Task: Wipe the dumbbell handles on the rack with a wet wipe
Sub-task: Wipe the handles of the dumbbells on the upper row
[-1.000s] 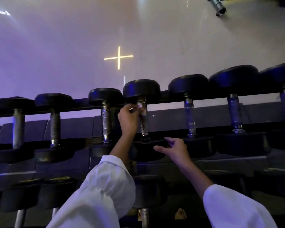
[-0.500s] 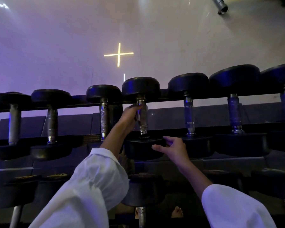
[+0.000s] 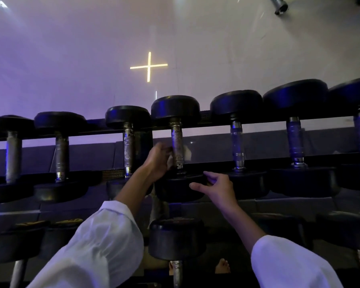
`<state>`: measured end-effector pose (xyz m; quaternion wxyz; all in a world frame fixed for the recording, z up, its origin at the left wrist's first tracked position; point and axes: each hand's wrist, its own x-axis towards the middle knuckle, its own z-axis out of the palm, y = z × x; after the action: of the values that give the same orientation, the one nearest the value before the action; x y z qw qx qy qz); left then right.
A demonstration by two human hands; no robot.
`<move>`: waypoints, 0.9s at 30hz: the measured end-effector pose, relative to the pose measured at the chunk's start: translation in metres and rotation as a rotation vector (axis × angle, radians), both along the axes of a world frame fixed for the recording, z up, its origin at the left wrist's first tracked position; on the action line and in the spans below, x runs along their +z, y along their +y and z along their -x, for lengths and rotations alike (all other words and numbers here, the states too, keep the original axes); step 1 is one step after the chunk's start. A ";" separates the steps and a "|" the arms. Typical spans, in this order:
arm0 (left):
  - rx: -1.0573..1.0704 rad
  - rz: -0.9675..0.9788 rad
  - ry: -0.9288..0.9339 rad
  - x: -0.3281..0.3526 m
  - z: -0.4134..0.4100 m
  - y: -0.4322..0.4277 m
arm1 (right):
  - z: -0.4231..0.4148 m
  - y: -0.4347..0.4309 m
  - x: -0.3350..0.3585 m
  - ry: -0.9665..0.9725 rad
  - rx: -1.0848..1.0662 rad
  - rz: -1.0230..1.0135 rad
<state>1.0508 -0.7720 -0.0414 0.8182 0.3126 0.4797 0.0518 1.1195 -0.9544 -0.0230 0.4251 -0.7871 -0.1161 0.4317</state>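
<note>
A row of black dumbbells with metal handles lies across the top tier of a dark rack (image 3: 216, 161). My left hand (image 3: 157, 161) grips a white wet wipe (image 3: 186, 151) wrapped around the lower part of the middle dumbbell's handle (image 3: 176, 134). The wipe shows to the right of the handle and between my fingers. My right hand (image 3: 218, 189) rests its fingers on the near head (image 3: 179, 188) of that same dumbbell, thumb out and fingers loosely bent.
More dumbbells flank the middle one, such as a left neighbour (image 3: 128, 146) and a right neighbour (image 3: 237, 146). A lower tier holds further dumbbells (image 3: 176, 238). Behind the rack is a pale wall with a glowing cross (image 3: 149, 66). Bare feet (image 3: 222, 266) show below.
My left hand has slid with the wipe from the top of the handle down to its lower end. My right hand has stayed at the near head.
</note>
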 end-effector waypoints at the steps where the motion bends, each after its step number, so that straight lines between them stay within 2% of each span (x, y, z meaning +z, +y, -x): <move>1: -0.002 0.009 0.023 0.001 -0.001 0.005 | 0.000 0.000 0.000 0.003 -0.004 -0.004; 4: 0.210 0.031 -0.060 0.018 -0.018 0.018 | 0.001 0.001 0.001 0.002 -0.010 -0.006; 6: 0.304 -0.024 -0.062 0.025 -0.025 0.017 | 0.002 0.002 0.001 0.002 -0.011 -0.006; 11: 0.046 -0.318 0.144 0.027 0.019 -0.020 | 0.001 0.001 0.001 -0.014 -0.012 -0.004; 18: -0.063 -1.078 0.167 0.035 -0.002 -0.010 | 0.000 0.001 0.002 0.000 -0.015 -0.004; 20: -0.195 -1.318 0.172 0.037 -0.006 -0.010 | 0.001 0.001 0.000 0.002 -0.011 0.000; 23: -0.616 -1.739 0.071 0.025 0.016 -0.019 | 0.002 0.002 -0.002 0.000 -0.035 -0.002; 25: -0.936 -1.861 -0.041 0.022 0.030 -0.012 | 0.003 0.002 -0.004 0.003 -0.047 -0.011; 27: -1.111 -1.947 -0.008 0.027 0.022 0.008 | 0.002 0.002 -0.004 0.004 -0.054 -0.019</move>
<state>1.0285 -0.7639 -0.0148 0.1359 0.9898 0.0261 0.0336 1.1172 -0.9523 -0.0271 0.4445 -0.7849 -0.0979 0.4206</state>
